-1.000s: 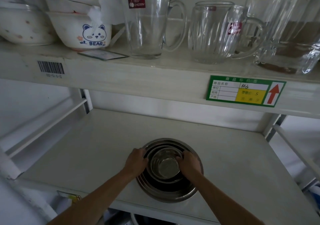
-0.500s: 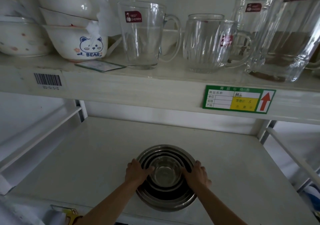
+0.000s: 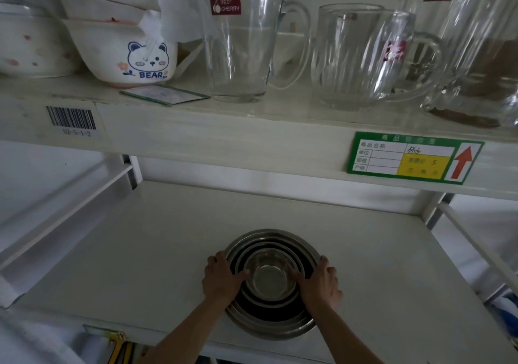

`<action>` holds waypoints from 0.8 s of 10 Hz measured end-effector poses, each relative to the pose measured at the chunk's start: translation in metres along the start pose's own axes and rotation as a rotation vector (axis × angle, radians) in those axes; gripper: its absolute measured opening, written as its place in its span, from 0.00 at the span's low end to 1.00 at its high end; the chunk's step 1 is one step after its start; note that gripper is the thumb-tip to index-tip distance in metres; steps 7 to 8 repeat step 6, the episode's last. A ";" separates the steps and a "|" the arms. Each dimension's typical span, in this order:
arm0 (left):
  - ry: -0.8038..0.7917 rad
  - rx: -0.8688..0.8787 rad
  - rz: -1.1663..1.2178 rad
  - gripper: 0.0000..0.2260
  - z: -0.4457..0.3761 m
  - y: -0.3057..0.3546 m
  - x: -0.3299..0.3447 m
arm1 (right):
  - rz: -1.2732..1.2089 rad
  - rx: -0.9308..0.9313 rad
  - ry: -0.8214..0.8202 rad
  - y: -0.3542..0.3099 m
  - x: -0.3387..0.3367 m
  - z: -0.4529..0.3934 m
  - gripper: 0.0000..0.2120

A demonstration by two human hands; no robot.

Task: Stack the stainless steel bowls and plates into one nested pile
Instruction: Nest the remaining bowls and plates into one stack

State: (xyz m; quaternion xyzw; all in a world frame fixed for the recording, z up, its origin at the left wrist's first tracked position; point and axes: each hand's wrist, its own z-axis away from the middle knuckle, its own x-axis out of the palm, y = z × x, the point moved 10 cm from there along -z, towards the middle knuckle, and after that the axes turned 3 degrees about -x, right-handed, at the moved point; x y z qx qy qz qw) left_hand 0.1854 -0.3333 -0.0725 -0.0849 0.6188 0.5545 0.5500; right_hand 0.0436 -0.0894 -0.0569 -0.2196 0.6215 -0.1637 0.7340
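A nested pile of stainless steel bowls (image 3: 273,240) stands on the lower white shelf (image 3: 145,251), near its front edge. The smallest bowl (image 3: 269,279) sits in the middle, with several wider rims ringed around it. My left hand (image 3: 221,279) grips the pile's left side, fingers outside the wide rim and thumb reaching in to the small bowl. My right hand (image 3: 319,282) grips the right side the same way. Both forearms come up from below the shelf edge.
The upper shelf (image 3: 252,133) hangs close overhead and carries glass mugs (image 3: 241,43), a glass pitcher (image 3: 476,55) and white ceramic bowls (image 3: 123,55). A green price label (image 3: 414,157) is on its front edge. Side rails flank the lower shelf.
Both hands have slid outward from the small inner bowl's rim to the outer rims of the pile. The view has tilted up slightly.
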 end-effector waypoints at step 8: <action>0.035 0.056 -0.091 0.45 0.004 0.008 -0.006 | -0.133 0.026 -0.112 0.002 -0.005 0.000 0.48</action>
